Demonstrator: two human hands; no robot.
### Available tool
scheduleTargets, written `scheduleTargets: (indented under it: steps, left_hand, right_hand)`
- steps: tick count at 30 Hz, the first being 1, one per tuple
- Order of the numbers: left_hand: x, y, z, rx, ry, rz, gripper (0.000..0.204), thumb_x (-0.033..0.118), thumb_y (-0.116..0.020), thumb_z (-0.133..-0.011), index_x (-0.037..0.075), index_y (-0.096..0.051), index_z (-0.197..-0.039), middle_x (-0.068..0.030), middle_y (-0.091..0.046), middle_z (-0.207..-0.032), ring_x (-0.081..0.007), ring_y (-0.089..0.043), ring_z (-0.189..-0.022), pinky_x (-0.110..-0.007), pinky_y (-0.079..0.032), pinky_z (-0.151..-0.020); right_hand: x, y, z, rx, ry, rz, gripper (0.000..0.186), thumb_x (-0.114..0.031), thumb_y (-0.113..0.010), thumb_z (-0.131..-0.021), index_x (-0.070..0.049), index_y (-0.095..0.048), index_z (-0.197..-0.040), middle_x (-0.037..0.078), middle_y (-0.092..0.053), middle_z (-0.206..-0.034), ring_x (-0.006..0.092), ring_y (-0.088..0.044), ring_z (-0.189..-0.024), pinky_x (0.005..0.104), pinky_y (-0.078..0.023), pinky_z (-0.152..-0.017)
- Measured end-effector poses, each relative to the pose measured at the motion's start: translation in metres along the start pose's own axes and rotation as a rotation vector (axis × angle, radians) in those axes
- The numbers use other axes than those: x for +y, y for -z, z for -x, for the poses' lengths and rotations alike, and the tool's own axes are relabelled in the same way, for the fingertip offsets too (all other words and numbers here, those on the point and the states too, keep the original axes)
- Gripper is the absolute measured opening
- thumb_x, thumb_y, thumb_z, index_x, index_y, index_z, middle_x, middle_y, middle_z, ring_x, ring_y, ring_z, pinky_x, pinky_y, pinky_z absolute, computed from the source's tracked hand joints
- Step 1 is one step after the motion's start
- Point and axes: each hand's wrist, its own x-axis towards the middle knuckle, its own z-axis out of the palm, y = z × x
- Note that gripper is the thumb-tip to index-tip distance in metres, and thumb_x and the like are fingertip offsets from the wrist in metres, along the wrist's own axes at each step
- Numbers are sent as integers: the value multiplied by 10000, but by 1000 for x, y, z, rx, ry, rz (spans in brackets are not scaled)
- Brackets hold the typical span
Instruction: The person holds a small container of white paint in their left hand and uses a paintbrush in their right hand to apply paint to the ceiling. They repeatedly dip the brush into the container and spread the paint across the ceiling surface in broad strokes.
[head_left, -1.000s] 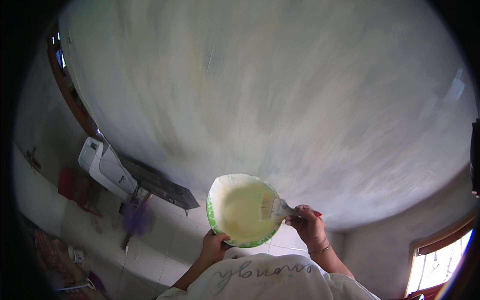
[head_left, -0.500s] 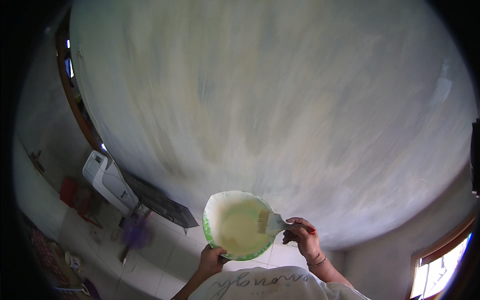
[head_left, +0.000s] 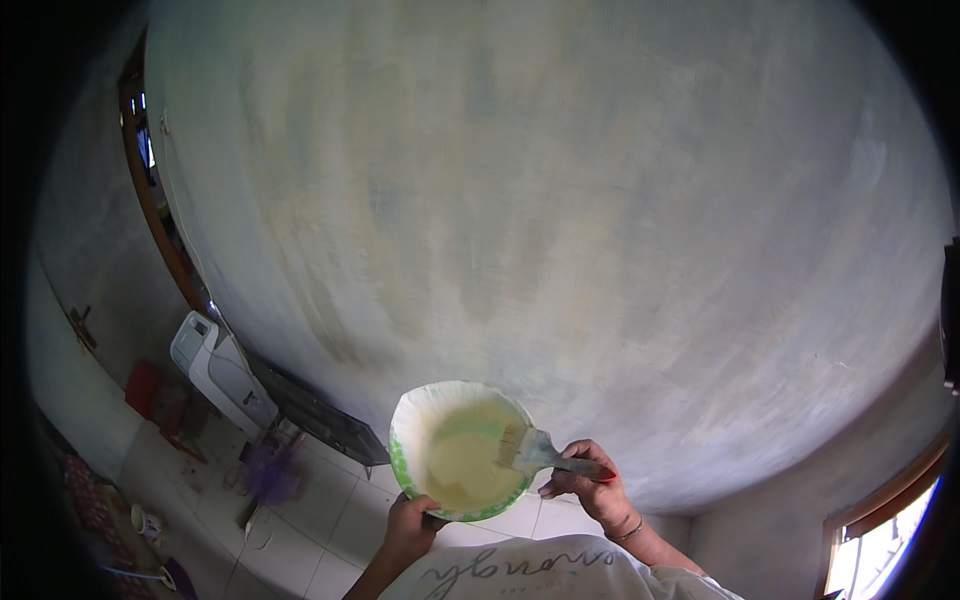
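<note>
My left hand (head_left: 411,522) grips the near left rim of a green bowl (head_left: 402,468), thumb over the edge. Pale cream paint (head_left: 462,462) lies inside, and whitish smears coat the inner wall. My right hand (head_left: 592,487) is closed round the handle of a flat paintbrush (head_left: 537,451) with a red-tipped end. Its bristles point left, over the paint at the bowl's right side; whether they touch the liquid I cannot tell. Beyond the bowl rises a wall (head_left: 520,220) with streaky, uneven patches of whitish, grey and yellowish colour.
A dark flat panel like a television (head_left: 320,420) leans by the wall's foot at left, beside a white-grey appliance (head_left: 218,370). Farther left stand a red chair (head_left: 160,400) and a cup (head_left: 146,522). A purple bundle (head_left: 274,470) lies on the tiled floor (head_left: 335,530). A window (head_left: 880,545) is at lower right.
The bowl and both hands have shifted slightly left in view. My right hand has turned a little, with the brush handle now tilting more downward to the right.
</note>
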Motion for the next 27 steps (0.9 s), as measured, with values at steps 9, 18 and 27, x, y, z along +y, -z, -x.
scheduleTargets:
  steps: [9,18,27]
  left_hand:
    - [26,-32,17,100,124,146,484,-18,-535,-828,36,-536,-1309,-99,-638,-1163,-229,-660,-1001,-388,-560,-817]
    - [32,-44,24,135,108,96,459,15,-547,-814,65,-569,-1270,-46,-649,-1081,-155,-633,-902,-306,-500,-721]
    - [32,-40,23,130,126,127,485,-6,-544,-811,24,-543,-1295,-90,-651,-1142,-208,-668,-986,-366,-565,-818]
  right_hand:
    - [3,-8,9,30,333,462,284,23,-739,-868,-33,-546,-1070,105,-690,-887,241,-748,-833,350,-617,-728]
    - [-12,-9,-2,-102,851,1199,391,-48,-905,-698,-65,-655,-998,126,-709,-893,275,-705,-721,333,-566,-598]
    - [-7,-14,-2,-44,952,1204,429,-61,-919,-688,-31,-648,-1019,149,-710,-898,269,-718,-750,334,-574,-603]
